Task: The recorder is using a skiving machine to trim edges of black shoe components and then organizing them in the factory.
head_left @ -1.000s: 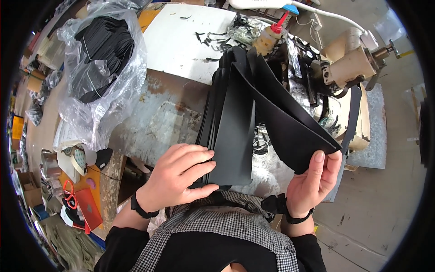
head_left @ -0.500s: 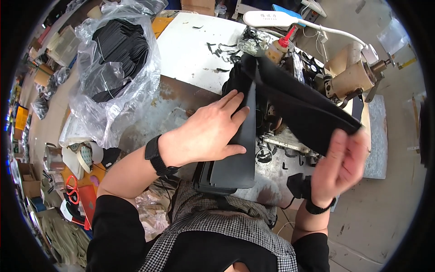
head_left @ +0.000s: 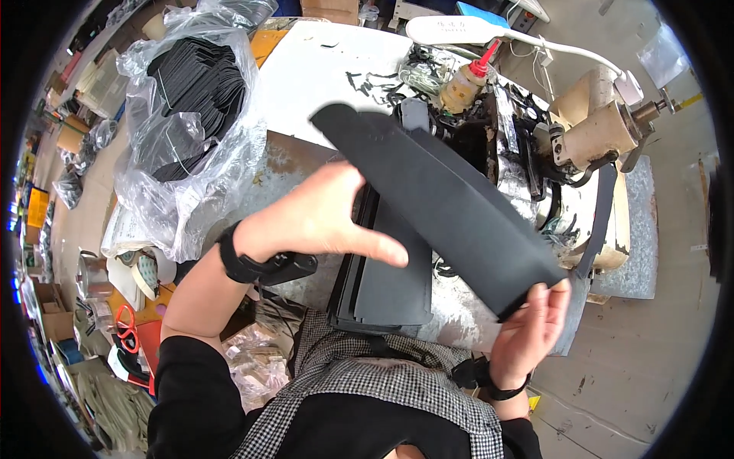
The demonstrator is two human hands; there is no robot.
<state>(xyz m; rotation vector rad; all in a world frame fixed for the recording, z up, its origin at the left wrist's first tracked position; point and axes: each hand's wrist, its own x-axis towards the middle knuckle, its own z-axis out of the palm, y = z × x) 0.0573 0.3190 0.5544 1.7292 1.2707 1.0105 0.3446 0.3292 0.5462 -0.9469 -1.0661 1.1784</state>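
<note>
My right hand (head_left: 529, 330) grips the near end of a long black sheet (head_left: 443, 199) that slants up and away to the left above the bench. My left hand (head_left: 317, 218) hovers with fingers together over a stack of black sheets (head_left: 391, 287) lying on the metal bench (head_left: 306, 164), its thumb side close to the lifted sheet. Whether it touches either one I cannot tell. A black band sits on each wrist.
A beige sewing machine (head_left: 592, 134) stands at the right, with an orange-capped oil bottle (head_left: 465, 86) and a white lamp arm (head_left: 489, 34) behind. A clear plastic bag (head_left: 183, 122) of black pieces lies at the left. Scissors (head_left: 126, 325) and clutter sit lower left.
The bundle of black sheets has been laid down as a stack. One sheet has been lifted off and swung flat to the upper left. My left hand has drawn back toward me.
</note>
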